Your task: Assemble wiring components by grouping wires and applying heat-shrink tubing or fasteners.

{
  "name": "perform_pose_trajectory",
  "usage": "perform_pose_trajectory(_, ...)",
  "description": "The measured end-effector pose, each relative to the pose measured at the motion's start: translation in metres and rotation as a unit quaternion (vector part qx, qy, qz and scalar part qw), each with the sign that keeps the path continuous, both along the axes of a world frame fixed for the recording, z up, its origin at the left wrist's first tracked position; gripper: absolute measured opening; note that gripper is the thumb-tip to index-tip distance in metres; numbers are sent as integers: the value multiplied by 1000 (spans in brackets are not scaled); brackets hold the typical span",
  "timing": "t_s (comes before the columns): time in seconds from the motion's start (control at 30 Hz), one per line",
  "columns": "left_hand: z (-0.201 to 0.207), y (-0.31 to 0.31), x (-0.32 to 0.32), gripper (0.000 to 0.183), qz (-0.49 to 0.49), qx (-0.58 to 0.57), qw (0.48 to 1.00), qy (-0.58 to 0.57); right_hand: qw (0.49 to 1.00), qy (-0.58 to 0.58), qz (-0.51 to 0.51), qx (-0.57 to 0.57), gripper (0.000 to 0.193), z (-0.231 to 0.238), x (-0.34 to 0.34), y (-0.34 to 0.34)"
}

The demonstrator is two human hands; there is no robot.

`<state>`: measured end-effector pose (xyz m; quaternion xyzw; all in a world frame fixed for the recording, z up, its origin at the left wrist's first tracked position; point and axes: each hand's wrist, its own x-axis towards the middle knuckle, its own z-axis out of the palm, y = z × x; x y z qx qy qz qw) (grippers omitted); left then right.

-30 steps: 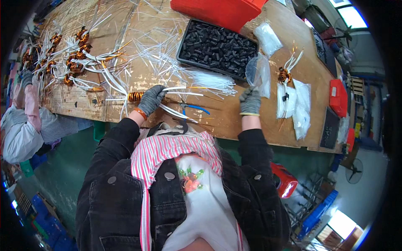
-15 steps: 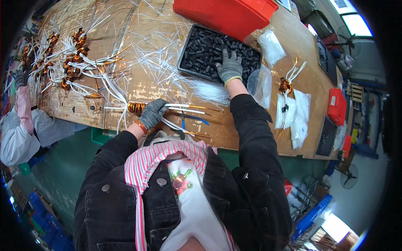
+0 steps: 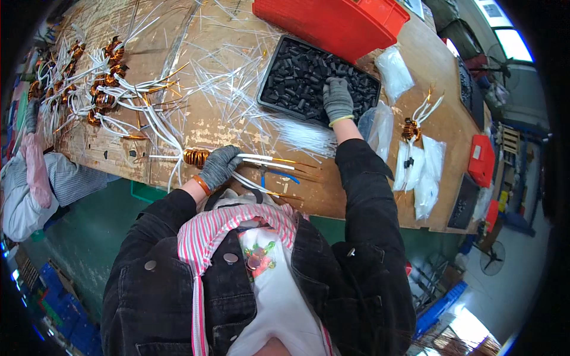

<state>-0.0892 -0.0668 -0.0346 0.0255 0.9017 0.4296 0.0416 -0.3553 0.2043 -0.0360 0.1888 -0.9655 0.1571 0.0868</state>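
Note:
My left hand [image 3: 220, 167], in a grey glove, is closed around a wire-wound copper coil [image 3: 195, 156] near the table's front edge. White-sleeved leads with bare copper ends [image 3: 294, 162] reach out to the right of that hand. My gloved right hand [image 3: 338, 99] is in a black tray [image 3: 259, 95], on top of many short black sleeve-like pieces [image 3: 300, 74]. Its fingers are together and bent down into the pieces; what they hold, if anything, is hidden. Blue-handled pliers [image 3: 284, 175] lie beneath the leads.
Loose white tubes [image 3: 228, 89] lie scattered left of the tray, with a bundle [image 3: 306, 136] before it. A red bin [image 3: 326, 24] stands behind. Finished-looking coils [image 3: 104, 98] are heaped left. Plastic bags [image 3: 427, 178] and another coil [image 3: 411, 129] lie right. A co-worker's sleeve [image 3: 37, 166] shows far left.
My right hand has shifted slightly within the tray, and its spread fingers have drawn together and bent. My left hand keeps its hold on the coil. The view has shifted slightly.

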Motion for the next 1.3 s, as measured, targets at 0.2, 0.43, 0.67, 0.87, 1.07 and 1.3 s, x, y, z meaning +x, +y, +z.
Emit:
perform_pose_trajectory(0.2, 4, 5, -2, 14, -13, 2, 1000, 8, 977, 123, -26, -174, 13, -3, -28, 17)
perform_pose_trajectory(0.43, 5, 4, -2, 14, -14, 16, 1000, -12, 356, -457, -174, -796, 27, 22, -29, 53)
perform_pose_trajectory(0.67, 1, 4, 2, 15, 0, 7, 1000, 7, 346, -498, -120, -786, 25, 40, 21, 63)
perform_pose_trajectory(0.87, -15, 2, 6, 15, 26, 35, 999, -24, 336, -467, -55, -816, 28, 16, 109, 69)
perform_pose_trajectory(1.07, -18, 1, 0, 16, 33, 99, 993, -63, 403, -441, -219, -772, 18, 17, 188, 82)
perform_pose_trajectory(1.3, -17, 4, 1, 20, 29, 63, 996, -57, 457, -415, -307, -724, 16, 33, 224, 66)
